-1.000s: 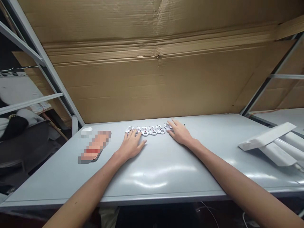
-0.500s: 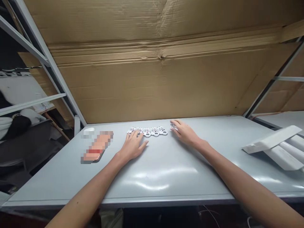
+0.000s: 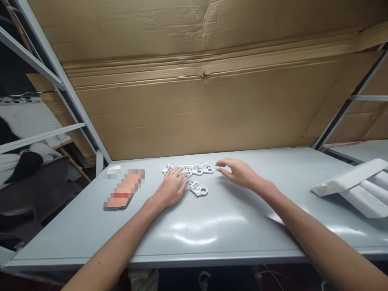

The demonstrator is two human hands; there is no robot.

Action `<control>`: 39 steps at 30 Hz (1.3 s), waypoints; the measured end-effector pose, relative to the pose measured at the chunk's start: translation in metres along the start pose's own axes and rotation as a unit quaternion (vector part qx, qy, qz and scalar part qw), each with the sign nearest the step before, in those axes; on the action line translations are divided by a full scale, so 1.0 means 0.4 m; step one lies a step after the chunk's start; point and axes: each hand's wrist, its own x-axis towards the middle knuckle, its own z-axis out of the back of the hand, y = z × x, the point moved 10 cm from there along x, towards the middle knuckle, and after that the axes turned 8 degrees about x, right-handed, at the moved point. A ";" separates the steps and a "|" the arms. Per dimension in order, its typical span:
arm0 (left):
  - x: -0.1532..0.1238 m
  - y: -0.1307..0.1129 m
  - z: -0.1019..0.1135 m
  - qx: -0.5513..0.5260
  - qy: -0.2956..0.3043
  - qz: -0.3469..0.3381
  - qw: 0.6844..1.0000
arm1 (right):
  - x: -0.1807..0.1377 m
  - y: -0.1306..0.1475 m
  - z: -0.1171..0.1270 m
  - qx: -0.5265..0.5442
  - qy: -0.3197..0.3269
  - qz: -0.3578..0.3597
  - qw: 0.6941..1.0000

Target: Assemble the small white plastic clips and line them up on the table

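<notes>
Several small white plug-like pieces (image 3: 207, 168), each with a ring-shaped hole, lie side by side in a row on the grey table. One more white plug-like piece (image 3: 199, 188) lies alone in front of them, its two short pins pointing left toward my left thumb. My left hand (image 3: 172, 187) is flat with fingers spread, its fingertips over the left part of the row and partly hiding it. My right hand (image 3: 238, 171) hovers just right of the row, fingers curved, the thumb apart from them and nothing between.
A phone-like slab (image 3: 127, 188), blurred out, lies on the left of the grey table (image 3: 257, 234). Behind it is a small white object (image 3: 114, 169). White angled panels (image 3: 354, 182) rest at the right edge. A cardboard wall (image 3: 194, 117) closes the back, between metal posts.
The single white plug-like piece, earlier under my right fingers right of the row, now lies in front of the row. My right hand has let go; my left hand has barely moved.
</notes>
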 end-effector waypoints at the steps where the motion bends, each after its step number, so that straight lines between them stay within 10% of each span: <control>1: 0.000 -0.003 -0.001 -0.005 -0.001 -0.004 1.000 | -0.001 -0.051 0.021 -0.029 -0.001 -0.046 0.999; 8: -0.001 -0.022 0.007 -0.013 -0.005 -0.030 0.999 | -0.043 -0.226 0.042 -0.041 0.068 -0.211 0.974; 22: -0.005 -0.050 0.013 -0.018 -0.018 -0.061 0.998 | -0.009 -0.079 -0.003 0.160 0.078 -0.118 0.977; 30: -0.009 -0.065 0.008 -0.011 -0.025 -0.086 0.996 | -0.003 0.032 -0.151 0.518 0.093 -0.145 0.838; 39: -0.009 -0.074 0.001 -0.030 -0.012 -0.095 0.995 | -0.007 -0.021 -0.177 0.568 0.086 -0.200 0.794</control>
